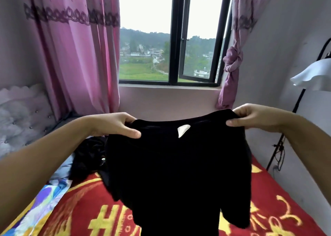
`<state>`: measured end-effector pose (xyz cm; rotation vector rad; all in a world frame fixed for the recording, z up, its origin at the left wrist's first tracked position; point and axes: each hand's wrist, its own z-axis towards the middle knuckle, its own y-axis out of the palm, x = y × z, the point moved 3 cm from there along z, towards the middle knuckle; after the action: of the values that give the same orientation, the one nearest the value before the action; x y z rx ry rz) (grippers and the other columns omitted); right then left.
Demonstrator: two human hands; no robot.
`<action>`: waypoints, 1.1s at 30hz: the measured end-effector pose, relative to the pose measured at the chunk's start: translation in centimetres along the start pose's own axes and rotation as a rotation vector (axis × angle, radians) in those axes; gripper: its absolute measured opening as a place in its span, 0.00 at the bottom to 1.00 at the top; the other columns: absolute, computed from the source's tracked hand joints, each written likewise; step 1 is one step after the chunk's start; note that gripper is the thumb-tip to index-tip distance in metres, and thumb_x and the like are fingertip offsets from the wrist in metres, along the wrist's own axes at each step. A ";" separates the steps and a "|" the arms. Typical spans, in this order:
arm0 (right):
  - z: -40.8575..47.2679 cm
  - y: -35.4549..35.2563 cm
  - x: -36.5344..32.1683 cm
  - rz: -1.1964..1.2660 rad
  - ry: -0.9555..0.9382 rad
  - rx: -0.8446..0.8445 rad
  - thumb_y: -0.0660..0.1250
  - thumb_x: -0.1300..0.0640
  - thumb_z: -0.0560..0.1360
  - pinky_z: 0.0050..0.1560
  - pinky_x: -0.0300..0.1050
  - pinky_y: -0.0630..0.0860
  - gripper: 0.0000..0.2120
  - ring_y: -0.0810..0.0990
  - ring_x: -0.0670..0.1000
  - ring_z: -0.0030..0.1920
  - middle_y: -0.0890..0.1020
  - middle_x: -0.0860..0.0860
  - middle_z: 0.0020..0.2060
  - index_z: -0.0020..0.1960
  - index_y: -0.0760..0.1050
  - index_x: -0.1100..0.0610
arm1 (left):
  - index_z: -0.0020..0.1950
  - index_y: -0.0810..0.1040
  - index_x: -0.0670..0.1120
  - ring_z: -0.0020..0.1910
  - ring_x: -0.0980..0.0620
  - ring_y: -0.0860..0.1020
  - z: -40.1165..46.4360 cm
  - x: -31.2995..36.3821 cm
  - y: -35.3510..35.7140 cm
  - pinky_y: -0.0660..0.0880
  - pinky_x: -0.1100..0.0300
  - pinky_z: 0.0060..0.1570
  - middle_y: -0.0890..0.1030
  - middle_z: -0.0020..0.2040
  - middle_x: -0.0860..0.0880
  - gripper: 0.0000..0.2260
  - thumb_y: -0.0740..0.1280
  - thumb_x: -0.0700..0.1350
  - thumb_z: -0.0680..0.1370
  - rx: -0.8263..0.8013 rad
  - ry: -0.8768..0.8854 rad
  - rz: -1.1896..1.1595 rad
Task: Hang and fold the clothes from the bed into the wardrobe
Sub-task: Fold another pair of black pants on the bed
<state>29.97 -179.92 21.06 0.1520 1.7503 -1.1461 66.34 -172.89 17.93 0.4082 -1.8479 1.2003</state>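
At frame centre, the left hand and right hand pinch a soft black top by its shoulders; folding or hangering likely follows.

Black garment held up above the bed, white label at its collar. Left hand pinches the left shoulder, right hand the right. Dark clothes pile lies far left on the bed. Window beyond, pink curtains alongside.
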 end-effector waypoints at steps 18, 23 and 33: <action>8.2 11.3 -4.0 -0.013 0.005 0.374 0.57 0.46 0.81 0.46 0.44 0.70 0.15 0.76 0.52 0.48 0.78 0.54 0.46 0.56 0.72 0.58 | 0.45 0.75 0.43 0.29 0.52 0.75 7.8 4.3 7.2 0.77 0.60 0.28 0.76 0.32 0.46 0.07 0.60 0.40 0.81 0.460 -0.092 -0.779; 6.5 10.4 -4.3 -0.091 -0.086 0.198 0.65 0.51 0.78 0.48 0.38 0.75 0.19 0.79 0.48 0.52 0.79 0.50 0.53 0.67 0.66 0.49 | 0.52 0.78 0.38 0.45 0.48 0.83 6.0 5.0 5.8 0.81 0.57 0.47 0.84 0.47 0.42 0.11 0.57 0.33 0.79 0.370 0.102 -0.736; 4.7 8.9 -6.4 0.287 -0.324 0.284 0.58 0.68 0.78 0.47 0.47 0.77 0.18 0.79 0.53 0.44 0.80 0.55 0.47 0.62 0.74 0.52 | 0.47 0.80 0.54 0.39 0.64 0.81 5.5 6.8 2.2 0.74 0.70 0.41 0.84 0.38 0.59 0.04 0.69 0.44 0.76 0.481 0.207 0.025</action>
<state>41.27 -176.15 20.24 0.3567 1.2331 -1.1303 58.31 -175.36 21.27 0.5023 -1.3831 1.6421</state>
